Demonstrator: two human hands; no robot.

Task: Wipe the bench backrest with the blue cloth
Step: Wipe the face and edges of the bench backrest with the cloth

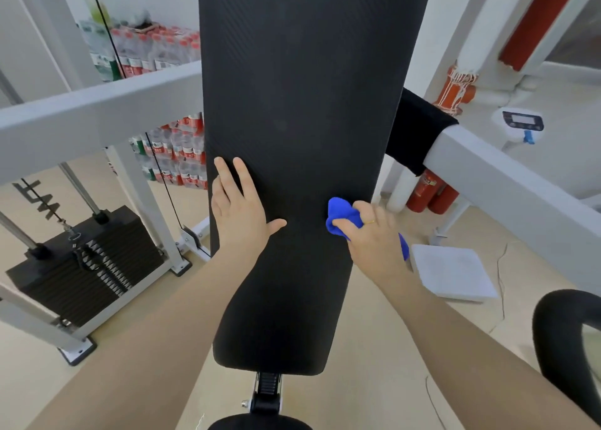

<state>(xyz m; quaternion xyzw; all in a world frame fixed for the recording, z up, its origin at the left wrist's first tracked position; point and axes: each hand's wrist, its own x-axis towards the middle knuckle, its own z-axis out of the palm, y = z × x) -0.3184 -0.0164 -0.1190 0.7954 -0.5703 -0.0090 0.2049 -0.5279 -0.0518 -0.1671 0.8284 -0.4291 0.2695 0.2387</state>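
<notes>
The long black padded bench backrest (299, 104) runs up the middle of the view. My left hand (239, 207) lies flat and spread on its left edge, fingers pointing up, thumb out to the right. My right hand (374, 234) grips a bunched blue cloth (341, 216) and presses it against the backrest's right side, near the edge. A tail of the cloth hangs below my wrist. A gold ring shows on one finger.
A black weight stack (84, 260) with cable and white frame stands at left. Packs of bottled water (169, 156) sit behind. A white beam with black padding (419, 130) crosses at right; red extinguishers (429, 192), a white tray (452, 272) and a black hoop (559, 338) lie beyond.
</notes>
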